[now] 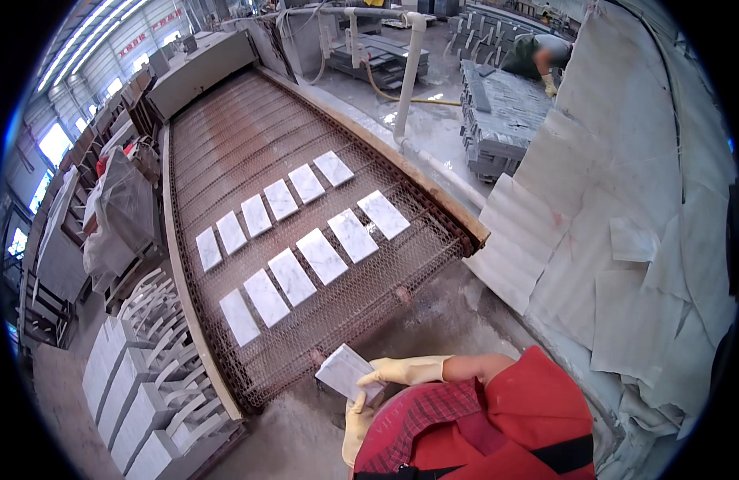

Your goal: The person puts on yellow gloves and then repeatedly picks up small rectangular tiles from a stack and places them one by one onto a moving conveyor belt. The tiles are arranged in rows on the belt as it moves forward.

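Just off the near end of the mesh conveyor belt [369, 301], I hold a white, grey-veined marble tile [342, 369] at a tilt. Whether more tiles lie stacked beneath it, I cannot tell. My right hand [405, 370], in a pale yellow glove, grips its right side, fingers closed on the edge. Below it, my left hand [357, 428], gloved alike, closes on the tile's lower end; my red clothing hides part of this hand. On the belt, similar marble tiles lie flat in two rows, a near row [321, 255] and a far row [281, 199], with gaps between them.
Stacked pale slabs with strips between them [141, 384] stand left of the belt. A pale machine housing [201, 68] spans its far end. At right hang white sheets [577, 232]; a white pipe [409, 76] rises beyond the belt. Another person [537, 56] leans over stacked grey slabs [501, 120].
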{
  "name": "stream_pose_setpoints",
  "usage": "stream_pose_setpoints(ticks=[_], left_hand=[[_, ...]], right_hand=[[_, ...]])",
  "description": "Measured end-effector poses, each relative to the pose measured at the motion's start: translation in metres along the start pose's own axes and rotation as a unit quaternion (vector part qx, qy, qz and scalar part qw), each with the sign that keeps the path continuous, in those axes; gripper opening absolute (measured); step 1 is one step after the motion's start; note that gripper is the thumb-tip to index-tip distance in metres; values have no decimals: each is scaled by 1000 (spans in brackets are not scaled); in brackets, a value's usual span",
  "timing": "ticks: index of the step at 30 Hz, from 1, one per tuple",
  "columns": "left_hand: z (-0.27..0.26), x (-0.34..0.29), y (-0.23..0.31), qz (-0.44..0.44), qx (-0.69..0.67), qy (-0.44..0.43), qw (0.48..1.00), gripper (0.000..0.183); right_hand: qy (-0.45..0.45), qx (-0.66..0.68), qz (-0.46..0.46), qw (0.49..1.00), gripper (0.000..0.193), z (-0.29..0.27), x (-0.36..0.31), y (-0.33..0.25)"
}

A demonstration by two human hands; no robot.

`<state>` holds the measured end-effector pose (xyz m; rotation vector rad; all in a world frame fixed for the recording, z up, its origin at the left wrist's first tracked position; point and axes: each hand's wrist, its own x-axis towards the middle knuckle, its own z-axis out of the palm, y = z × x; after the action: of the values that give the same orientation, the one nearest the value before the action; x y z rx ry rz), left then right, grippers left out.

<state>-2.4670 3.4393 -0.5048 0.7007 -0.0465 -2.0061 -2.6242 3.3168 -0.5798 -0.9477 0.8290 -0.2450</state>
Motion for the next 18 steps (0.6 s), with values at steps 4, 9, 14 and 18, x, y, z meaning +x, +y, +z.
stream_pose_setpoints(ticks=[4,9,14,18], left_hand=[[-41,9,-6,100,68,46,992,79],[-6,-16,6,107,45,129,985,72],[-5,-22,18,128,290,277,907,68],[42,-36,39,126,459,333,814,72]], right_hand=[[-33,32,9,999,56,11,-14,-26],[-121,189,97,970,47,26,-30,-69],[-155,236,128,951,57,36,-41,-103],[-186,237,128,945,61,32,-41,-120]])
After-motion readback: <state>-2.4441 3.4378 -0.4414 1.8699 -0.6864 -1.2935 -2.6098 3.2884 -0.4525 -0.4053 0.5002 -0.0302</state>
